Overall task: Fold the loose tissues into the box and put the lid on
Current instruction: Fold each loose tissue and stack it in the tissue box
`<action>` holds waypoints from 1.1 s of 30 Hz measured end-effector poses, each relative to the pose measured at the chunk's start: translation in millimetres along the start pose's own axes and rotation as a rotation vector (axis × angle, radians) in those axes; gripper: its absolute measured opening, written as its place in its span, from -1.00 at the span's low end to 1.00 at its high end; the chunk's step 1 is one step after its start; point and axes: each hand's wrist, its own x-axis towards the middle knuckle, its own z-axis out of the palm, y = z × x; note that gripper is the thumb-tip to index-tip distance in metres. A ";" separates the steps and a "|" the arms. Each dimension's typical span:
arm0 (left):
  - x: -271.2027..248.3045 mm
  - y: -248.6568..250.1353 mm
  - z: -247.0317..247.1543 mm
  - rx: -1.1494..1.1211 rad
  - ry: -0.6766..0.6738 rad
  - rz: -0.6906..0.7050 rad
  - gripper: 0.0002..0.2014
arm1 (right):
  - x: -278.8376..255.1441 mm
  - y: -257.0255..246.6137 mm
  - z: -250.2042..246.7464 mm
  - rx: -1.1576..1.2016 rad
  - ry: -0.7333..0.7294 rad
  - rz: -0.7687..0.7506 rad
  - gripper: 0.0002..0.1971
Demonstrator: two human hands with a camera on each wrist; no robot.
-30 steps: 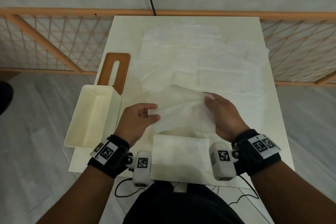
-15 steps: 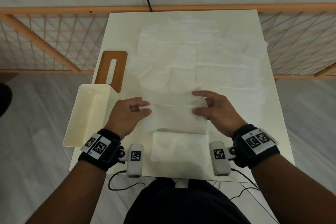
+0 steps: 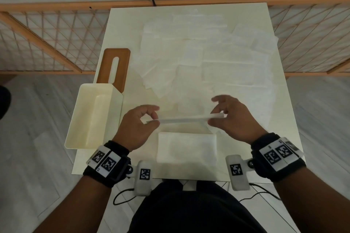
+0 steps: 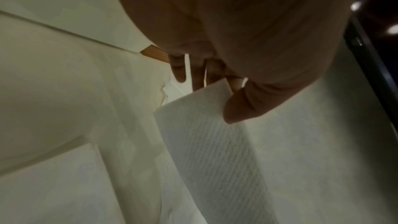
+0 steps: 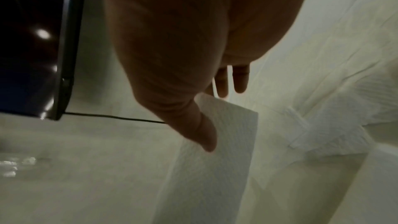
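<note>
Both hands hold one white tissue (image 3: 182, 119) stretched level above the table, seen nearly edge-on. My left hand (image 3: 141, 123) pinches its left end between thumb and fingers, and my right hand (image 3: 230, 117) pinches its right end. The wrist views show each thumb pressed on the tissue (image 4: 206, 125) (image 5: 217, 151). A folded stack of tissues (image 3: 186, 147) lies just below, near the table's front edge. Several loose tissues (image 3: 204, 56) are spread over the far half. The open cream box (image 3: 94, 117) stands at the left edge, and the brown slotted lid (image 3: 114, 68) lies flat behind it.
The cream table (image 3: 123, 24) is narrow, with the box overhanging its left edge. An orange lattice fence (image 3: 47, 39) runs behind it on both sides. Grey floor surrounds the table. A black cable (image 3: 123, 195) hangs below the front edge.
The tissue was crumpled between my hands, then laid flat on the table. Now both hands have lifted it by its ends and pulled it taut, moving apart.
</note>
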 end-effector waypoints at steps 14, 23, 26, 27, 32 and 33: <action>-6.7 -63.2 60.4 0.235 -0.071 -0.264 -0.91 | -12.7 62.2 66.7 -0.149 -0.148 0.230 -0.79; -2.5 -71.1 69.3 0.212 0.044 -0.267 -0.84 | -12.2 72.1 79.9 -0.130 -0.049 0.250 -0.81; 0.9 -71.5 70.3 0.201 0.056 -0.267 -0.83 | -10.5 74.3 79.4 -0.131 -0.045 0.255 -0.81; 1.7 -71.4 70.6 0.205 0.056 -0.269 -0.82 | -10.2 74.6 80.0 -0.133 -0.044 0.256 -0.81; 3.9 -73.0 71.5 0.207 0.048 -0.298 -0.81 | -10.6 75.8 86.1 -0.168 -0.064 0.270 -0.82; 4.2 -73.8 71.7 0.207 0.046 -0.305 -0.80 | -11.6 75.2 87.5 -0.180 -0.072 0.265 -0.82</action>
